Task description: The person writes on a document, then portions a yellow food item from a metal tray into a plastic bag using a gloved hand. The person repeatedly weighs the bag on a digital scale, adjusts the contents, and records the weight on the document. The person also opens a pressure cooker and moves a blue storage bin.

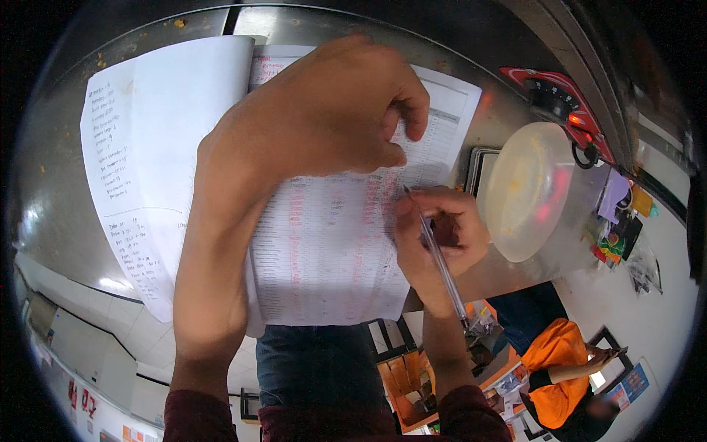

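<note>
My left hand (326,110) lies across the upper part of a printed table sheet (331,265), its fingers curled down over the right side of the rows. Between the thumb and fingers of my right hand (442,237) is a clear-barrelled ballpoint pen (442,265), its tip pointing up and left over the sheet's right columns. Red, blue and dark handwritten figures fill parts of the sheet. To the left, a folded-back page (165,127) bears handwritten lists. The pages rest on a metal counter (442,50).
A translucent plastic bowl (525,193) stands right of my right hand, overlapping a dark-rimmed flat object. Beyond it is a red control panel with a black dial (552,99) and lit lamps. A person in orange and black (558,370) is at the lower right, near an orange crate (409,387).
</note>
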A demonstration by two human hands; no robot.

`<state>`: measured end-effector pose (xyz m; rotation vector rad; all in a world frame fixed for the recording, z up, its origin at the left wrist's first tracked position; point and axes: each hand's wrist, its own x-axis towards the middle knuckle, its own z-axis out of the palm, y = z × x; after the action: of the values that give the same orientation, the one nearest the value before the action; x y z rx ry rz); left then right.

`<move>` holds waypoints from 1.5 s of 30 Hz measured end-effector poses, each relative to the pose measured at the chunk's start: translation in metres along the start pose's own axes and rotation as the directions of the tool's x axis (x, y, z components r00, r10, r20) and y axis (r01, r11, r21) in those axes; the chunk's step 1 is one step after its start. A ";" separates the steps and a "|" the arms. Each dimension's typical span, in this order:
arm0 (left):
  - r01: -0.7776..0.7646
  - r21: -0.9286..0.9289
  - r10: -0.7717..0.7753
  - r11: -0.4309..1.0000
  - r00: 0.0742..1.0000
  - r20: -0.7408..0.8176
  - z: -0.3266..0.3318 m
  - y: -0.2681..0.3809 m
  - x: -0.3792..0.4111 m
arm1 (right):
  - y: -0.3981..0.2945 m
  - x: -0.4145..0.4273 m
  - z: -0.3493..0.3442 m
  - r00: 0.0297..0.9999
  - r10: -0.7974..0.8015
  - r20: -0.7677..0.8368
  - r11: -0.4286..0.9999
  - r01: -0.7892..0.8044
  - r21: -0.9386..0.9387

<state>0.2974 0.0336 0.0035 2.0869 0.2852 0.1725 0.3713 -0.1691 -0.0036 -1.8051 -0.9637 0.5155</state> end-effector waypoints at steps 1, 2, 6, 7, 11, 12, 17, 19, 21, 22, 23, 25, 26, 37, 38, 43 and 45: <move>-0.028 0.028 0.028 0.999 0.999 -0.025 0.001 -0.001 0.000 | -0.002 0.000 0.003 0.998 0.055 -0.043 0.998 -0.055 0.014; -0.015 0.037 0.016 0.999 0.999 -0.027 0.002 0.000 -0.001 | -0.003 0.000 0.004 0.990 0.111 -0.086 0.994 -0.109 0.030; 0.007 0.024 -0.006 1.000 1.000 -0.018 0.002 0.000 -0.003 | 0.002 -0.003 0.005 0.996 0.009 -0.094 0.999 -0.014 -0.052; 0.007 0.008 -0.007 1.000 1.000 -0.011 0.001 0.000 -0.003 | 0.001 -0.005 0.005 0.996 0.019 -0.092 0.997 -0.025 -0.071; 0.000 0.020 0.001 1.000 1.000 -0.022 0.002 0.000 -0.005 | -0.003 -0.006 0.008 0.985 -0.091 -0.144 0.988 0.071 -0.140; 0.020 0.021 -0.019 1.000 0.999 -0.026 0.000 0.001 -0.008 | -0.004 -0.006 0.007 0.972 -0.201 -0.122 0.968 0.178 -0.175; 0.078 -0.017 -0.078 0.997 0.997 -0.001 0.003 0.008 -0.003 | 0.003 -0.021 0.007 0.755 -0.598 -0.269 0.802 0.567 -0.189; 0.028 -0.001 -0.028 1.000 0.999 -0.045 -0.005 0.002 -0.012 | -0.005 -0.019 -0.009 0.803 -0.593 -0.053 0.804 0.594 -0.003; 0.016 -0.024 -0.015 1.000 1.000 0.011 0.004 -0.004 -0.003 | 0.004 -0.036 -0.004 0.820 -0.549 -0.160 0.820 0.565 0.087; 0.039 -0.026 -0.039 0.999 0.999 0.021 -0.001 -0.003 -0.007 | 0.003 -0.042 -0.008 0.838 -0.531 -0.123 0.826 0.544 0.148; 0.035 -0.027 -0.035 0.999 0.999 0.012 -0.006 -0.002 -0.010 | -0.002 -0.046 -0.006 0.853 -0.493 -0.174 0.850 0.514 0.114; 0.008 -0.033 -0.007 0.999 1.000 0.019 -0.006 -0.003 -0.010 | -0.008 -0.060 -0.001 0.864 -0.405 -0.300 0.901 0.433 0.032; -0.032 -0.003 0.032 0.999 0.999 -0.027 -0.005 -0.007 -0.010 | -0.012 -0.068 -0.015 0.920 -0.355 -0.168 0.935 0.353 -0.043; 0.203 -0.058 -0.200 0.977 0.978 0.052 0.005 0.000 -0.016 | -0.050 -0.089 -0.026 0.658 0.285 -0.697 0.850 0.162 0.501; 0.209 -0.042 -0.207 0.977 0.977 0.048 0.004 0.003 -0.017 | -0.050 -0.085 -0.029 0.668 0.250 -0.701 0.864 0.173 0.473; 0.183 -0.071 -0.179 0.981 0.982 0.058 -0.001 0.005 -0.018 | -0.028 -0.097 -0.063 0.809 0.056 -0.584 0.799 0.315 0.513; 0.168 -0.074 -0.165 0.983 0.985 0.047 0.001 0.005 -0.016 | -0.021 -0.101 -0.060 0.883 -0.024 -0.469 0.817 0.287 0.500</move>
<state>0.2833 0.0260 0.0075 1.9767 0.4198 0.0397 0.3460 -0.2801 0.0334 -1.2112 -0.5545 0.2200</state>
